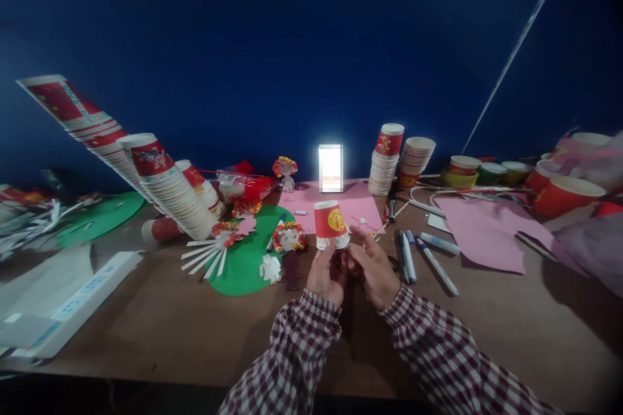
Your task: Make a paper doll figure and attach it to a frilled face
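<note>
A red paper cup [327, 220] with a gold round emblem and a white patterned lower band is held up in front of me, over the near edge of a pink sheet [360, 201]. My left hand [327, 275] grips the cup from below, its thumb on the white band. Beside it my right hand [374, 266] has its fingers bent near the cup's lower right side; its index finger is raised. Whether the right fingertips touch the cup or pinch something is hidden. Left of the hands, a decorated paper figure [289, 237] lies on a green round sheet [238, 282].
Leaning stacks of paper cups [170, 185] stand at left, more cup stacks [386, 165] at the back. Markers [438, 266] lie right of my hands, near another pink sheet [487, 240]. A power strip [82, 301] is at left. A bright screen [331, 168] stands behind.
</note>
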Motion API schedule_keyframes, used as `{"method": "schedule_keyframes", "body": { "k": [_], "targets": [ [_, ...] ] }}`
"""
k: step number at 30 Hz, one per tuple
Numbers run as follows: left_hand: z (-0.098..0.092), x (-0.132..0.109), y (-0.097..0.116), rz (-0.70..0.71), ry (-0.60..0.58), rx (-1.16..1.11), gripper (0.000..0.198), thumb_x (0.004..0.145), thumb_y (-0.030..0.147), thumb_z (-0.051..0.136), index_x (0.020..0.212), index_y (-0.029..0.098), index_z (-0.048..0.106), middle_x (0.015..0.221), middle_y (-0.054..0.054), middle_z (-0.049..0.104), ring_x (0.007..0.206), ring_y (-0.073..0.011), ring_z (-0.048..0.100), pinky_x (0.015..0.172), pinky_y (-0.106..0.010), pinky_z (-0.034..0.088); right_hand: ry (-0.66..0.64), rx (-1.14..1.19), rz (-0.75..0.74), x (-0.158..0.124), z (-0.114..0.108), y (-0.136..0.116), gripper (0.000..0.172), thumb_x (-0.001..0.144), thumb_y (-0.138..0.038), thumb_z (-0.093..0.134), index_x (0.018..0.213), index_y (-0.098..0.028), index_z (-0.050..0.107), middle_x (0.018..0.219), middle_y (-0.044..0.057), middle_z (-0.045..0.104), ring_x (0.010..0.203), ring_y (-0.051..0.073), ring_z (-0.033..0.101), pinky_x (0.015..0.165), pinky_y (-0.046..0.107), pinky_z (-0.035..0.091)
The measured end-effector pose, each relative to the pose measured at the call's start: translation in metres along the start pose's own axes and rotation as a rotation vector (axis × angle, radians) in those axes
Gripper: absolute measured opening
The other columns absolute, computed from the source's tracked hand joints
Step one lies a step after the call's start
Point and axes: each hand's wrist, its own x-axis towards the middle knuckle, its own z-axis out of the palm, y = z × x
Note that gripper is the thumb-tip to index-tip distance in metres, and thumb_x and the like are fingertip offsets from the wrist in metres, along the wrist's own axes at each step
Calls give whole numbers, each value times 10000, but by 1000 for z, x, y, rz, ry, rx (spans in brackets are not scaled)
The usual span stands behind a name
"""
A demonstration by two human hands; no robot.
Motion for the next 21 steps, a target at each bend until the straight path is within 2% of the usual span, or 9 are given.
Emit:
{"method": "schedule_keyframes", "body": {
  "k": [3, 8, 14, 21],
  "targets": [
    [0, -1, -2, 1, -14, 0, 143, 783, 191, 654, 902, 127, 609, 701, -17, 627, 526, -89, 561, 519, -196, 475, 41, 5, 11, 1, -1, 1, 450, 709, -314, 698, 1103, -179, 530, 532, -61, 551, 460, 79, 463, 429, 185, 310],
    [1, -2, -7, 6, -30, -6, 211, 729, 151, 701, 922, 121, 622, 841, -45, 659, 637, -98, 607, 590, -188, 500, 119, 17, 2, 4, -3, 2, 445, 653, -341, 753, 1020, -186, 555, 462, -106, 462, 404, 54, 383, 412, 182, 298],
    [-1, 0, -9, 13, -65, -7, 253, 677, 181, 753, 883, 115, 621, 746, -28, 642, 600, -97, 590, 583, -199, 485, 115, 14, 9, 2, 0, 1, 476, 626, -339, 765, 1037, -201, 571, 472, -96, 479, 415, 69, 411, 410, 188, 296],
    [-1, 0, -9, 4, -76, 27, 287, 628, 229, 790, 814, 103, 611, 621, -5, 595, 509, -100, 541, 488, -214, 419, 96, 5, -2, 1, 1, 3, 491, 640, -324, 754, 1074, -199, 562, 492, -93, 501, 440, 73, 430, 436, 195, 319]
  ]
}}
